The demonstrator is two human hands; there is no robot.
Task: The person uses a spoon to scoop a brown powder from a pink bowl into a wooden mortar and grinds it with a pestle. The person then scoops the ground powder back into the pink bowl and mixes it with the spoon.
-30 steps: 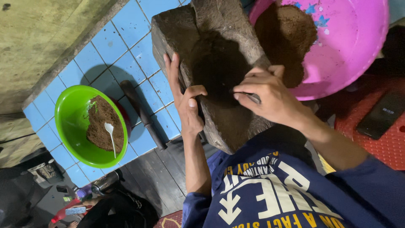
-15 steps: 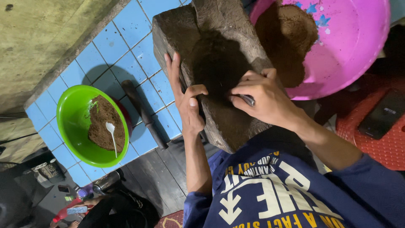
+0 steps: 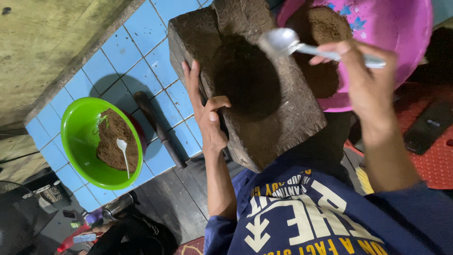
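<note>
Blue-tiled floor (image 3: pixel 141 33): carries most items listed below.
Grinding stone (image 3: pixel 283 118): dark grey slab, tilted, its hollow filled with dark brown paste (image 3: pixel 245 78).
Pink basin (image 3: pixel 401 33): behind the stone, touching it; holds more brown paste.
Green bowl (image 3: pixel 75 137): well apart to the left, holding a brown mound and a small white spoon (image 3: pixel 123 153).
Dark roller (image 3: pixel 158 130): lies on the tiles between bowl and stone.
Left hand (image 3: pixel 207 115): fingers clasp the stone's left edge, thumb on its face.
Right hand (image 3: pixel 363 80): fingers pinch the handle of a metal spoon (image 3: pixel 288 42), raised over the stone's upper part, bowl pale and empty-looking.
</note>
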